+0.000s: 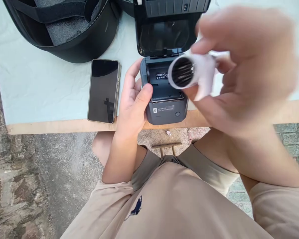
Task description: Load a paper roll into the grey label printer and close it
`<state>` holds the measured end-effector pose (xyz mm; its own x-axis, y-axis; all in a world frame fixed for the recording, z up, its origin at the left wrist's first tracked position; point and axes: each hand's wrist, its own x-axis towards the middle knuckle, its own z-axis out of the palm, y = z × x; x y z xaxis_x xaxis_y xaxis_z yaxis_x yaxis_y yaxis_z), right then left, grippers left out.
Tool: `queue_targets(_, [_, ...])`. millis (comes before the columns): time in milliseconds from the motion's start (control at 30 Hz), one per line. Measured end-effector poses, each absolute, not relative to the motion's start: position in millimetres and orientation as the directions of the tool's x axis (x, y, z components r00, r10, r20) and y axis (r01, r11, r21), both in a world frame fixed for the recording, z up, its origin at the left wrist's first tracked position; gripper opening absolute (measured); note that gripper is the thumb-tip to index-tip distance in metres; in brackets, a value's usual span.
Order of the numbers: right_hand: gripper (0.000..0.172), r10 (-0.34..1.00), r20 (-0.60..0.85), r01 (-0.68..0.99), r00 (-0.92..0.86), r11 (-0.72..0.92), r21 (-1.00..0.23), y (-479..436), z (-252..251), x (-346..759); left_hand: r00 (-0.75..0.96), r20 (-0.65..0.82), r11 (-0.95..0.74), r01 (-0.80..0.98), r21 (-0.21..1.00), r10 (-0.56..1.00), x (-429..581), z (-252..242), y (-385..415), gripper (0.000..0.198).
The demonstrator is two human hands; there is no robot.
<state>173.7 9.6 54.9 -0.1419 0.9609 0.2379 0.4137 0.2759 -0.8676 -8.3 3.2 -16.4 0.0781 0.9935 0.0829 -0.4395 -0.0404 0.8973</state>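
A small dark grey label printer (164,114) stands at the table's front edge with its black lid (165,35) swung up. My left hand (134,99) grips the printer's left side, thumb on the rim of the bay. Raised over the printer's right side, my right hand (244,73) pinches a roll of white label paper (201,71), smeared by motion. The roll's hollow, dark core faces left, and a loose end of paper hangs below it. Part of the bay is hidden behind the roll; a small printed sticker (160,76) shows inside.
A smartphone (103,91) with a dark screen lies left of my left hand. Behind it sits an open black zip case (89,43) with grey foam inside. The pale table covering (52,89) ends at a wooden front edge (47,127), above my knees.
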Motion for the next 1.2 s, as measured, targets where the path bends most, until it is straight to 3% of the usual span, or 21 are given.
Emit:
queue_targets(67, [0.028, 0.845, 0.431, 0.62, -0.316, 0.528, -0.58, 9, 58, 160, 0.099, 0.125, -0.072, -0.423, 0.903, 0.987, -9, -18, 3, 0.035])
queue_targets(133, [0.019, 0.769, 0.497, 0.701, -0.402, 0.607, -0.373, 10, 58, 151, 0.104, 0.12, -0.068, -0.406, 0.912, 0.987, -10, -19, 3, 0.041])
queue_targets(300, [0.01, 0.814, 0.42, 0.813, -0.402, 0.528, -0.244, 16, 54, 147, 0.098, 0.036, 0.0, -0.35, 0.937, 0.995, -11, -22, 2, 0.06])
queue_targets(467, [0.009, 0.78, 0.416, 0.754, -0.468, 0.598, -0.272, 23, 47, 152, 0.111, 0.07, -0.025, -0.361, 0.932, 0.991, -12, -27, 2, 0.061])
queue_targets(633, [0.007, 0.704, 0.547, 0.71, -0.452, 0.655, -0.257, 19, 45, 156, 0.142, 0.116, -0.051, -0.395, 0.917, 0.983, -13, -27, 3, 0.054])
queue_targets(767, [0.005, 0.639, 0.497, 0.567, -0.587, 0.763, -0.311, 14, 44, 161, 0.165, 0.138, -0.053, -0.44, 0.896, 0.977, -13, -25, 3, 0.046])
queue_targets(967, [0.005, 0.575, 0.535, 0.432, -0.619, 0.818, -0.38, 15, 39, 171, 0.144, 0.094, -0.048, -0.295, 0.954, 0.985, -16, -33, 5, 0.082])
queue_targets(1200, [0.006, 0.669, 0.493, 0.589, -0.557, 0.736, -0.333, 15, 37, 178, 0.179, 0.2, -0.16, -0.217, 0.963, 0.963, -17, -34, 7, 0.087])
